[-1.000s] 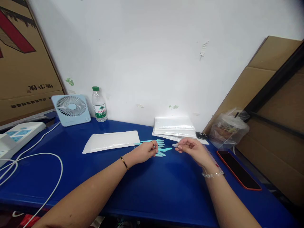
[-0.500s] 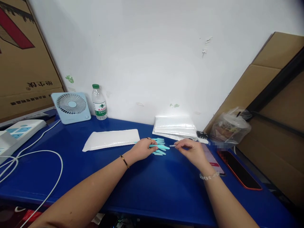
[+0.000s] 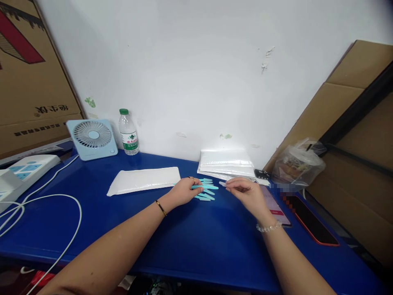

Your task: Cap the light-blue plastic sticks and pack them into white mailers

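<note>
My left hand is closed around a slim turquoise stick that looks like an eyebrow razor, its tip pointing right. Beneath and beside that hand, several similar turquoise razors lie fanned out on the blue table. To the right, my right hand pinches a small translucent cap between thumb and fingers. A short gap separates the cap from the razor's tip. Just left of my left hand lies a white padded mailer.
White padded mailers are stacked by the wall. Phones and a bagged drink cup stand at right. A fan, a water bottle, a power strip and a white cable occupy the left.
The razor in my left hand has turned to point more level. The cap in my right hand has tilted and risen slightly. Other things stay where they were.
</note>
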The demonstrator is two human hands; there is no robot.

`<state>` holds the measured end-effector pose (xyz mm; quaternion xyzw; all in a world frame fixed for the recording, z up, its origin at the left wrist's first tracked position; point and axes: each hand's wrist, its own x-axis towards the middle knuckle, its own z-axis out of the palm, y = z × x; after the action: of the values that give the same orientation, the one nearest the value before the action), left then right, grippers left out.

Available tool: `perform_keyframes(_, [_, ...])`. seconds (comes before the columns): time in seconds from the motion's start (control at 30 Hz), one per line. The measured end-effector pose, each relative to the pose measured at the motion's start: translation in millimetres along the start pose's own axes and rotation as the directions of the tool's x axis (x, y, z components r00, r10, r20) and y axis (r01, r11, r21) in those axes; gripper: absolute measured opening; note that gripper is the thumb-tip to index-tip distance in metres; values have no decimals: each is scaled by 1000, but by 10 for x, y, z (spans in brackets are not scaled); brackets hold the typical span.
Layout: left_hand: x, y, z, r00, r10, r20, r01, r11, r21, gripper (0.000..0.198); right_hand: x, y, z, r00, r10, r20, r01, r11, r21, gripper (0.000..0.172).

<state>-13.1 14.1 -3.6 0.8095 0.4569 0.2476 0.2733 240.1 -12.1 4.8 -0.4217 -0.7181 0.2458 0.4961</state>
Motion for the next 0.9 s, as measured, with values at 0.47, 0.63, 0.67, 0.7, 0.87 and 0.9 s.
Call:
perform_keyframes(0.47, [-21,64,32,996,47,74,-53,995,79,36,-48,-120,229,986,-58,158,76,991,-111,12])
perform_keyframes(0.63, [5,-53,-44,991,136,0,-123,899,420,90,-42,-37,251,973,29,230,-15,998,-63,9])
perform_keyframes(0.67, [16,-84,-55,991,135,21,-129,876,464,96,-42,-22,256,967,37,253,-21,997,-68,8])
perform_keyframes(0.7, [27,-110,-60,990,129,53,-139,861,490,94,-44,-11,259,960,40,276,-19,997,-79,8])
perform_keyframes(0.87, [64,-123,-21,980,134,146,-191,835,517,58,-45,11,241,939,13,344,44,986,-160,11])
perform_keyframes(0.9, [65,-109,-9,977,150,152,-208,835,510,53,-43,18,236,943,3,334,64,980,-189,21])
